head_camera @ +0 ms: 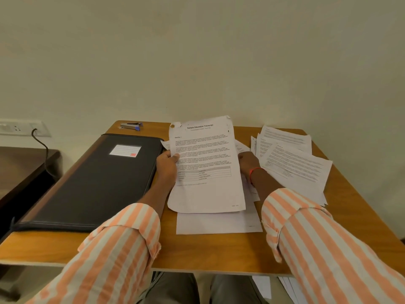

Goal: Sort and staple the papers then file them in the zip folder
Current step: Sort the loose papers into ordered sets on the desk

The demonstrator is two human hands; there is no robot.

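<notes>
- Nearest me, below the counter's [361,216] front edge and well right of the zip folder [94,178], loose sheets [262,286] are lying off the surface; I am judging they could get missed in the sort.
- Right of the zip folder's near corner, a blank-looking sheet [219,223] is lying flat under the raised page, and it could be dragged along unnoticed.
- Just right of the zip folder, the left hand [167,165] is pinching the transcript sheet [206,163] at its left edge, thumb on the print. The page is bowing and its top corners are looking torn, so a tug could rip it further.
- The right hand [247,163] is sitting at that page's other edge; its fingers are hiding behind paper, so I cannot tell whether they are gripping.
- Further right of the zip folder, the spread papers [291,159] are overlapping loosely, and the right sleeve [306,233] could be sweeping them off.
- Beyond the zip folder's far edge, the stapler [131,125] is lying out of easy reach.
</notes>
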